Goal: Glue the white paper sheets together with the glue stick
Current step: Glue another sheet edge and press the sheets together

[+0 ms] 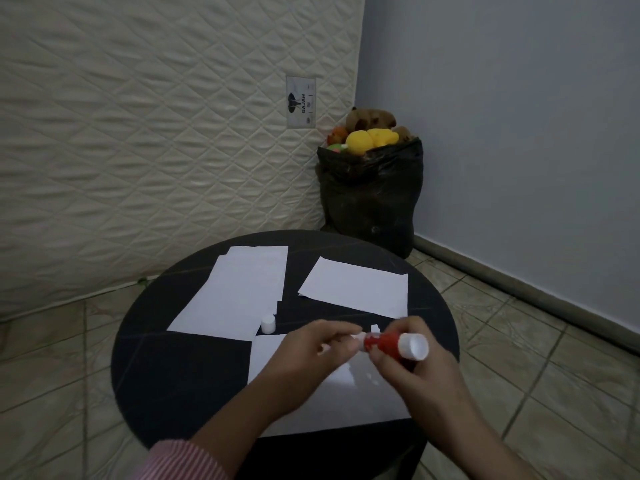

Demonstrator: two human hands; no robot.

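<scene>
Glue stick (393, 344) held in right hand (415, 379) grip; left hand (311, 355) at tip.

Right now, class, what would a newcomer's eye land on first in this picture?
Probably the red glue stick, gripped by the right hand with the left hand at its tip, above the dark round table. Next, white paper sheets on it, and yellow soft toys topping a black bag behind.

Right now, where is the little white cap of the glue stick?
The white cap stands on the round black table, at the near-right corner of the left paper sheets.
</scene>
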